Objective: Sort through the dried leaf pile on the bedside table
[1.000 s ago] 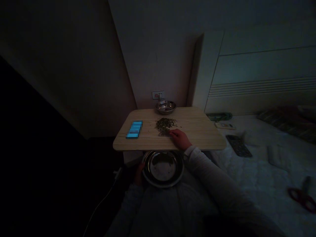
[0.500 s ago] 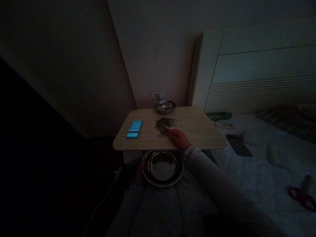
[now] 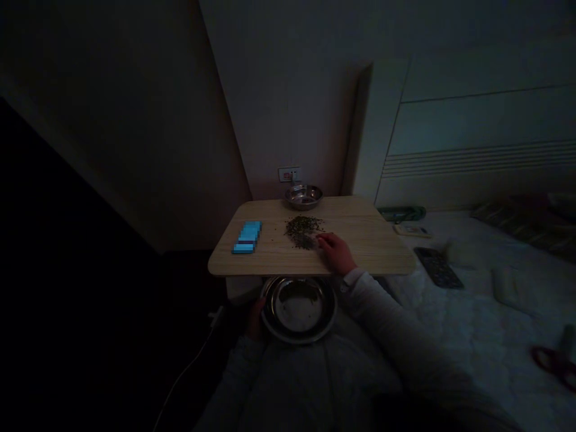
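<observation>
- Bed (image 3: 477,342): pale, quilted cloth with a puckered surface, to the right of the table.
- Headboard (image 3: 459,126): a smooth, pale panel with straight grooves, the lower ones closely set and running sideways.
- Table (image 3: 360,227): light wood grain, rounded corners, its long axis running left to right.
- Large metal bowl (image 3: 299,306): round, shiny and wide-rimmed, just below the table's near edge, its opening facing up; a few dark specks lie inside.
- Right hand (image 3: 336,252): over the near part of the table, fingertips pinched together beside the pile; anything between them is too small and blurred to tell.
- Left hand (image 3: 256,318): touching the large metal bowl at its left rim; shadow hides most fingers, so I cannot tell how closed they are.
- Small metal bowl (image 3: 303,198): round, shallow and glossy, upright at the table's far edge.
- Phone (image 3: 247,237): a flat rectangle with a lit blue face, on the table's left; its long axis slants from near left to far right.
- Scissors (image 3: 555,363): on the bed, red looped handles nearer, blades pointing away.
- Pile (image 3: 302,229): small, dark, grainy bits mid-table, with ragged edges and a thinner, greyer patch on the near side; no clear single axis.
</observation>
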The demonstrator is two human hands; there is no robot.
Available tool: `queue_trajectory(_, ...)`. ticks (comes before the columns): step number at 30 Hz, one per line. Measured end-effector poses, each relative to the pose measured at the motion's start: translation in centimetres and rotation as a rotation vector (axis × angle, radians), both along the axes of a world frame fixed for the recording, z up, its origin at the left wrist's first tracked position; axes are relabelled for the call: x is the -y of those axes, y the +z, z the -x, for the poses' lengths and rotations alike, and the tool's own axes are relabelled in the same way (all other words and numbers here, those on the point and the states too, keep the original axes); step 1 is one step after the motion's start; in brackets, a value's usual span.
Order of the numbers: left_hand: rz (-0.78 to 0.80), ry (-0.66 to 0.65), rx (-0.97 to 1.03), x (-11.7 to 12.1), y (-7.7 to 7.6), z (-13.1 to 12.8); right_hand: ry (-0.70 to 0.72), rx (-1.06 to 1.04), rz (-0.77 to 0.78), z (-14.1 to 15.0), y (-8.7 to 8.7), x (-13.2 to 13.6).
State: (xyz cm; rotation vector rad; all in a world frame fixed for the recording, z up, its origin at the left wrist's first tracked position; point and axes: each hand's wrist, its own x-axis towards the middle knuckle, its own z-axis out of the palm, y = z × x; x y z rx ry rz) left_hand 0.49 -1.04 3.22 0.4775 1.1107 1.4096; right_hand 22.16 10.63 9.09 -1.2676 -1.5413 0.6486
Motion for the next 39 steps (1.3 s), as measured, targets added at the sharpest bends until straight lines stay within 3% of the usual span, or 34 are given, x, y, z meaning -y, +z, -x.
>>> queue_trajectory(3,0.012,0.007,0.008,0.1,0.5,-0.2,-0.025,-0.015,0.056,0.2,0.2,0.9)
queue_trajectory(7,0.014,0.005,0.015,0.3,1.0,-0.4,0.049,0.167,0.094,1.8,0.5,3.3)
queue_trajectory(15,0.023,-0.06,0.097,0.3,-0.1,-0.3,0.048,0.455,0.128,5.2,1.3,4.5)
queue_trajectory(26,0.053,0.031,0.037,0.2,-0.9,0.0,-0.105,0.45,0.194,2.0,1.7,5.1)
queue_trajectory(32,0.034,0.06,0.031,0.2,-0.4,0.0,-0.144,0.419,0.171,1.1,1.1,5.2)
queue_trajectory(39,0.009,0.077,-0.021,0.2,0.1,-0.1,-0.171,0.409,0.23,0.5,1.7,5.7)
